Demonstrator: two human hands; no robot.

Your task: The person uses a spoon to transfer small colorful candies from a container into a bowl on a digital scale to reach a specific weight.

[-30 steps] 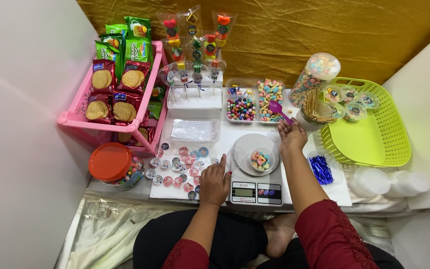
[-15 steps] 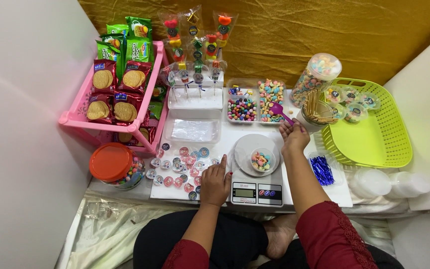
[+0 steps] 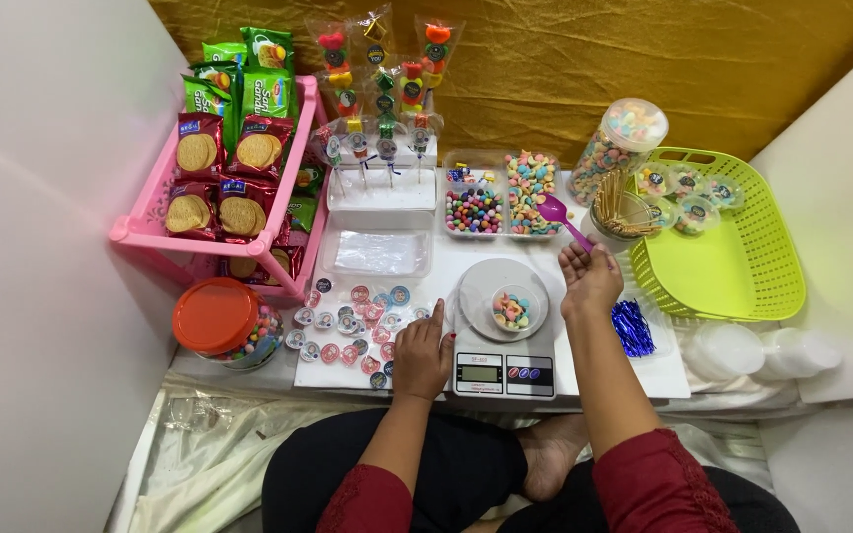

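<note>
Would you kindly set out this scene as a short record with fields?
Left hand: left hand lies flat on the white table, beside the round stickers.
Right hand: right hand holds a purple scoop near the candy tray.
Scale: kitchen scale bears a small cup of candies.
Left side: pink rack of biscuit packs; orange-lidded jar.
Right side: green basket.

Far left: a pink rack [image 3: 211, 233] held biscuit packets [image 3: 221, 168]. Near left: an orange-lidded jar [image 3: 221, 322] stood. Right: a green basket [image 3: 733, 266]; beside it, stacked clear lids [image 3: 754, 350].
</note>
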